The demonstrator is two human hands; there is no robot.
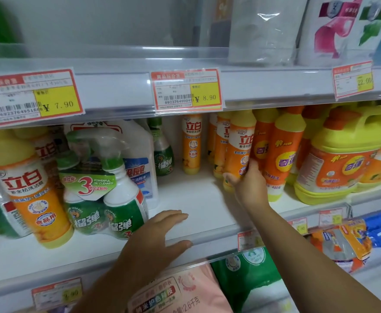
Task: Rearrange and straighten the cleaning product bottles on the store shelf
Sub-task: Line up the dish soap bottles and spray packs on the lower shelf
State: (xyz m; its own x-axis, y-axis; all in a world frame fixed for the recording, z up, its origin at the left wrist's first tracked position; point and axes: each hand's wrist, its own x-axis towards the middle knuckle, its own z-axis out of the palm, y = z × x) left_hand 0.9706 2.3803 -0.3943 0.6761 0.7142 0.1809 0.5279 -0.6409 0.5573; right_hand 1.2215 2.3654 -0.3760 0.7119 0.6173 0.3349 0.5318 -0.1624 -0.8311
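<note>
Orange dish-soap bottle being gripped mid-shelf, other hand being rested flat at the front edge

The orange and yellow bottle [241, 150] is being held low on its body by the right hand [249, 184], thumb on the near side and fingers wrapped round the far side; it's standing upright, pressed against the row of orange bottles [282, 150] toward the right end of the shelf [198, 199]. The left hand [160, 233] is being kept open, fingers spread flat over the shelf's front edge, nothing being held, just beside the twin pack of green spray bottles [103, 199] at the left end. A lone slim yellow bottle [191, 143] is being left at the back edge, in the bare middle stretch between both hands.
</note>
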